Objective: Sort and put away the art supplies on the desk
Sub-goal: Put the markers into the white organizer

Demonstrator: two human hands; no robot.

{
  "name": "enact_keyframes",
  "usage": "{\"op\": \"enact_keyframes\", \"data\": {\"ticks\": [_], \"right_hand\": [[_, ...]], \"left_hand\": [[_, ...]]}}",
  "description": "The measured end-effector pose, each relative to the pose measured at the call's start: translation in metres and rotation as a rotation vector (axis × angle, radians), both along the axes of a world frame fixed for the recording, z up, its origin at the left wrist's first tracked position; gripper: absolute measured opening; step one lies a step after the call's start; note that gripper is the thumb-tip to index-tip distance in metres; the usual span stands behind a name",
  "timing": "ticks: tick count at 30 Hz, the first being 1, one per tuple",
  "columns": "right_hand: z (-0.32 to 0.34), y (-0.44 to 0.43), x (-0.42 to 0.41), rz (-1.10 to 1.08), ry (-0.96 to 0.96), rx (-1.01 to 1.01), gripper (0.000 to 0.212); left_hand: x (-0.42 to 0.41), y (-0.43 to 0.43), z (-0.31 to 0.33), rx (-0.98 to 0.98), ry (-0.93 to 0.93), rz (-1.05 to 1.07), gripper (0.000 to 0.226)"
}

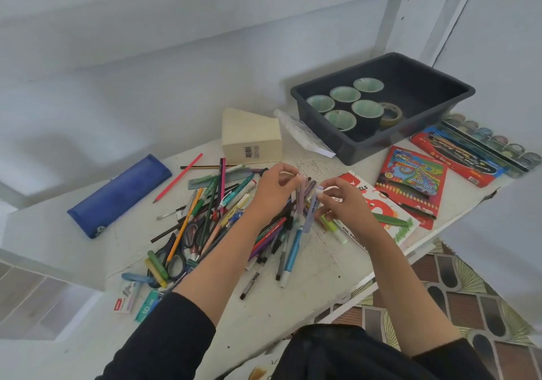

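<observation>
a white desk [308, 288] carries a blue pencil case [120, 195], a wooden block [252, 139], a dark plastic tub [410, 142], a colored-pencil box [410, 186] and a heap of pens [223, 218].

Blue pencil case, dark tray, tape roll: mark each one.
Blue pencil case [120, 196], head view, middle of its top face.
Dark tray [425, 95], head view, bare floor inside.
Tape roll [390, 122], head view, outer side wall.

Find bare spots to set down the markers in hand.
Bare: desk between the forearms, right of the pen pile; strip between blue pencil case and pile; right half of the grey bin, beside the cups. Crowded: the pile, and the boxes along the right edge.
</observation>
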State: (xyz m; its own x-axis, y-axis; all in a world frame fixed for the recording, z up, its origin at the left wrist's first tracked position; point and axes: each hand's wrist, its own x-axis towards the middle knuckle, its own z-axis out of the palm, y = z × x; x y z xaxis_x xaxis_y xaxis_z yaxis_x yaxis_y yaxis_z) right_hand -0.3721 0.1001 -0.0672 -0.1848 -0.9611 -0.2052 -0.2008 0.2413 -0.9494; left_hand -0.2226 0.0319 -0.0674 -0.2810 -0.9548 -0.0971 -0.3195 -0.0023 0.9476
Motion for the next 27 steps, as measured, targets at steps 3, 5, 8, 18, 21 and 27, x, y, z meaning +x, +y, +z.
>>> {"op": "enact_keyframes", "data": {"ticks": [3, 5, 8, 18, 21, 27], "right_hand": [[0.008, -0.006, 0.007, -0.02, -0.048, -0.014, 0.014], [0.012, -0.01, 0.013, -0.013, -0.057, -0.02, 0.016], [0.02, -0.017, 0.026, 0.032, -0.085, -0.058, 0.017], [0.033, -0.039, 0.108, 0.405, -0.096, -0.163, 0.011], [0.038, -0.04, 0.142, 0.502, -0.098, -0.225, 0.006], [0.059, -0.04, 0.206, 0.695, -0.136, -0.359, 0.016]], "left_hand": [[0.012, 0.004, 0.01, -0.061, 0.093, 0.078, 0.007], [0.024, 0.005, 0.016, -0.094, 0.101, 0.136, 0.011], [0.045, 0.009, 0.022, -0.1, 0.138, 0.191, 0.013], [0.14, 0.046, 0.047, -0.185, 0.242, 0.46, 0.013], [0.171, 0.065, 0.059, -0.236, 0.245, 0.553, 0.015], [0.224, 0.105, 0.084, -0.436, 0.167, 0.791, 0.018]]}}
